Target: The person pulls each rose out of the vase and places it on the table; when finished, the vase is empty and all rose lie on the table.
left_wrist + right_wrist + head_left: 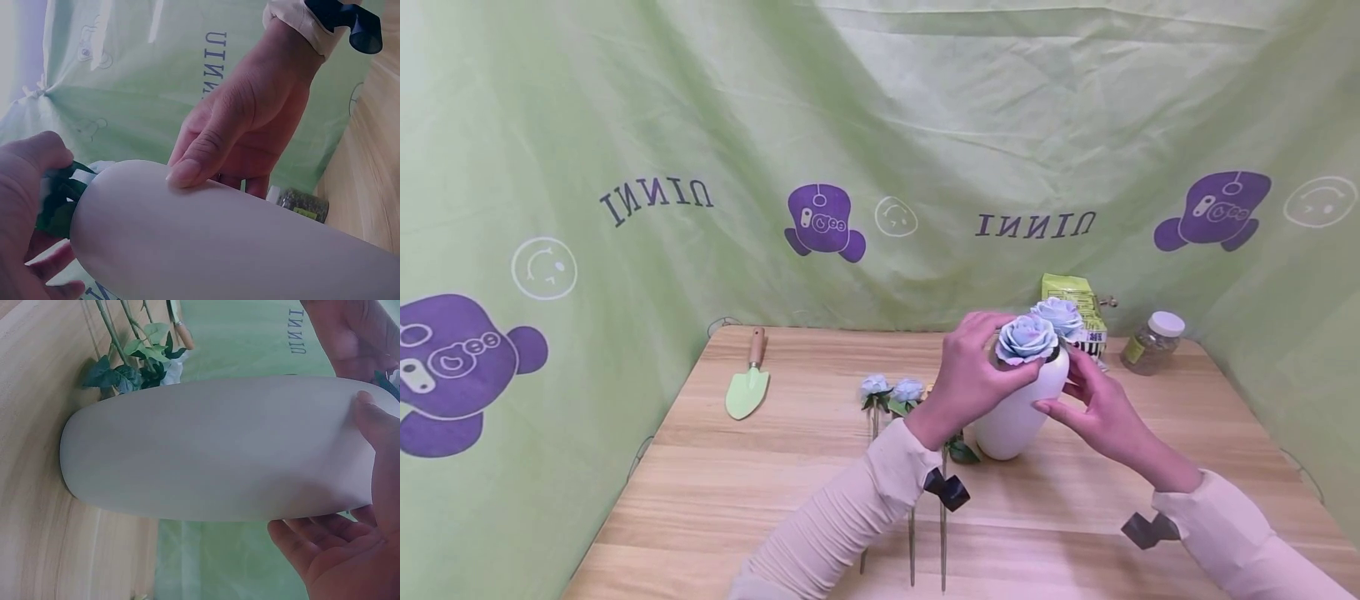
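Vase (1006, 429), gripped by right hand (1108, 417), is holding blue roses (1027, 339), left hand (973, 371) pinching one; two o'clock, jar (1148, 348) is standing near table edge (1192, 350).

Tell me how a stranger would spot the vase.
On the wood-grain table, look right of the loose flowers. Between the left hand and right hand is the vase: tall, plain white, two pale-blue roses at its mouth, unlike the white-capped jar farther right.

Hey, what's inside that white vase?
Two pale blue roses show at the mouth of the white vase, with green leaves beneath them. The vase's walls hide anything deeper, so any stems inside can't be seen; the left hand covers part of the rim.
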Tool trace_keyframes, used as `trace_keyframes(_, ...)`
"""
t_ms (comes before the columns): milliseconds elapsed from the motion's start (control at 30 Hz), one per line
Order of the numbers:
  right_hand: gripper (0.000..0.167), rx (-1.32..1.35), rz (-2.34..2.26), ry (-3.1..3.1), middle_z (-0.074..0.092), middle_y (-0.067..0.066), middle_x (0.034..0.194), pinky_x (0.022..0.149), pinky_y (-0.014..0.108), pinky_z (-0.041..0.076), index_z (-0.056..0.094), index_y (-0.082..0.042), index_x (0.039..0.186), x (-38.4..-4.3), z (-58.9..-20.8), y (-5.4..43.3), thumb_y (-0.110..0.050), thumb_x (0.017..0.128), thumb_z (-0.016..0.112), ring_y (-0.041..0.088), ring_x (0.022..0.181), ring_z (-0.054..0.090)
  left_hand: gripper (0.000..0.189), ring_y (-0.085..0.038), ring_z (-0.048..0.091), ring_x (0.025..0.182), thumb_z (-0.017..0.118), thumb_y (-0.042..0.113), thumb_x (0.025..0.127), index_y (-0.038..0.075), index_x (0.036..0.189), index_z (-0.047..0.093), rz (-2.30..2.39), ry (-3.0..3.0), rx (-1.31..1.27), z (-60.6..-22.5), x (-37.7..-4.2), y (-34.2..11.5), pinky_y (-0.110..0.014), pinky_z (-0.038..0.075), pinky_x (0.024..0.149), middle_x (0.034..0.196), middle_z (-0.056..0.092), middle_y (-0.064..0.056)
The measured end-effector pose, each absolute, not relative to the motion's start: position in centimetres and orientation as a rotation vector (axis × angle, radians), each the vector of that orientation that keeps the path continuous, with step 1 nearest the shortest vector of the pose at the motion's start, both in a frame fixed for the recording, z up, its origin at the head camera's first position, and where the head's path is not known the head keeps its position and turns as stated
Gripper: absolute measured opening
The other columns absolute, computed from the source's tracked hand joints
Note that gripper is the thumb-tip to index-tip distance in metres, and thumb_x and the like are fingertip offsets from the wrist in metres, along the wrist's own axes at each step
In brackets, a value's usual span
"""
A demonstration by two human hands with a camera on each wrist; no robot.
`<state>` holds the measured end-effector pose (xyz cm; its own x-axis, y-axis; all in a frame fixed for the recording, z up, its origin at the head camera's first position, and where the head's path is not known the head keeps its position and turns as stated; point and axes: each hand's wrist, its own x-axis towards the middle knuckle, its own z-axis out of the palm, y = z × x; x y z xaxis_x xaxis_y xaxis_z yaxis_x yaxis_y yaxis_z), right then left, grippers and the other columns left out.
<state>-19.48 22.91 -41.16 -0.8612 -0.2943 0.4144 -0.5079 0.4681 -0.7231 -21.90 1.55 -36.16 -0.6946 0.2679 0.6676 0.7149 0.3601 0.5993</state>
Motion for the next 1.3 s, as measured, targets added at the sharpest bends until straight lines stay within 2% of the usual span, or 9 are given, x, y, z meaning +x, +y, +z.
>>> trace_keyframes(233, 0.073, 0.696, 1.331, -2.471, 0.056, 0.035, 0.132, 0.092, -0.001, 0.045, 0.036, 0.008, 0.144, -19.5, -41.3, 22.9, 0.001, 0.083, 0.077, -0.023, 0.113, 0.048, 0.049, -0.015, 0.068, 0.107, 0.086, 0.017, 0.076, 0.004, 0.119, 0.068, -1.400, -2.008, -0.833, -36.0, -21.9, 1.4, -0.015, 0.054, 0.096, 0.115, 0.072, -0.009)
trace_keyframes(633, 0.074, 0.673, 1.317, -2.509, 0.056, 0.033, 0.135, 0.092, -0.002, 0.045, 0.036, 0.005, 0.145, -19.4, -41.2, 22.9, -0.004, 0.085, 0.078, -0.024, 0.113, 0.047, 0.046, -0.014, 0.070, 0.103, 0.083, 0.007, 0.077, 0.001, 0.120, 0.067, -1.733, -1.900, -0.782, -35.7, -22.0, 1.6, -0.021, 0.061, 0.090, 0.116, 0.071, -0.014)
trace_keyframes(900, 0.073, 0.658, 1.314, -2.529, 0.056, 0.032, 0.135, 0.091, -0.001, 0.045, 0.037, 0.005, 0.144, -19.4, -41.1, 22.9, -0.006, 0.085, 0.078, -0.024, 0.112, 0.046, 0.048, -0.009, 0.071, 0.100, 0.084, 0.003, 0.076, 0.002, 0.121, 0.068, -1.934, -1.870, -0.669, -35.3, -22.2, 1.8, -0.021, 0.063, 0.084, 0.119, 0.072, -0.013)
trace_keyframes(1167, 0.072, 0.639, 1.307, -2.546, 0.057, 0.030, 0.136, 0.091, 0.000, 0.046, 0.038, 0.003, 0.143, -19.4, -41.1, 22.9, -0.008, 0.085, 0.079, -0.024, 0.111, 0.046, 0.046, -0.007, 0.068, 0.095, 0.085, 0.007, 0.077, 0.003, 0.119, 0.068, -1.932, -1.862, -0.634, -34.9, -22.2, 1.7, -0.022, 0.064, 0.075, 0.114, 0.072, -0.014)
trace_keyframes(1233, 0.072, 0.636, 1.300, -2.548, 0.058, 0.029, 0.136, 0.091, 0.000, 0.047, 0.038, 0.002, 0.144, -19.4, -41.1, 22.9, -0.008, 0.085, 0.079, -0.022, 0.111, 0.048, 0.046, -0.008, 0.068, 0.095, 0.085, 0.006, 0.077, 0.003, 0.119, 0.068, -1.943, -1.851, -0.631, -34.7, -22.2, 1.7, -0.023, 0.064, 0.075, 0.114, 0.072, -0.015)
trace_keyframes(1300, 0.074, 0.632, 1.288, -2.552, 0.058, 0.029, 0.135, 0.091, 0.001, 0.047, 0.038, 0.002, 0.145, -19.3, -41.0, 22.9, -0.009, 0.085, 0.079, -0.011, 0.113, 0.057, 0.046, -0.007, 0.067, 0.097, 0.084, 0.006, 0.077, 0.003, 0.120, 0.068, -1.954, -1.843, -0.629, -34.6, -22.2, 1.7, -0.023, 0.064, 0.075, 0.114, 0.072, -0.015)
